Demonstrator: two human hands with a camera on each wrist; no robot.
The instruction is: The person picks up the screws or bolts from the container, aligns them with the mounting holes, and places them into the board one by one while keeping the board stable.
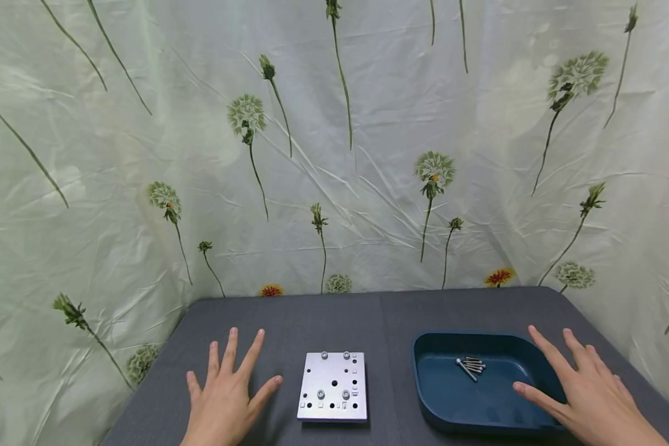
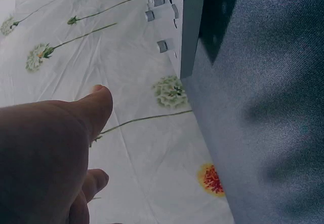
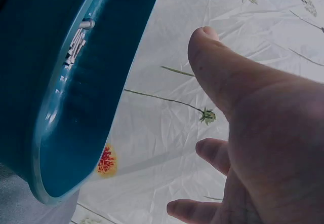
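Note:
My left hand (image 1: 225, 390) hovers with fingers spread to the left of a square silver metal plate (image 1: 322, 371). Holes dot the plate, and several socket-head screws (image 1: 345, 394) stand up from its top. In the left wrist view the plate (image 2: 190, 31) shows edge-on beyond my thumb (image 2: 96, 110). On the right, a dark blue tray (image 1: 440, 412) holds a small pile of silver screws (image 1: 472, 365). My right hand (image 1: 588, 390) is spread over the tray's right side, holding nothing. The right wrist view shows the tray's screws (image 3: 76, 46) past my thumb.
Dark grey cloth covers the table (image 1: 390, 316). Behind it and at both sides hangs a pale curtain (image 1: 368, 204) printed with dandelions. A strip of table separates the plate from the tray.

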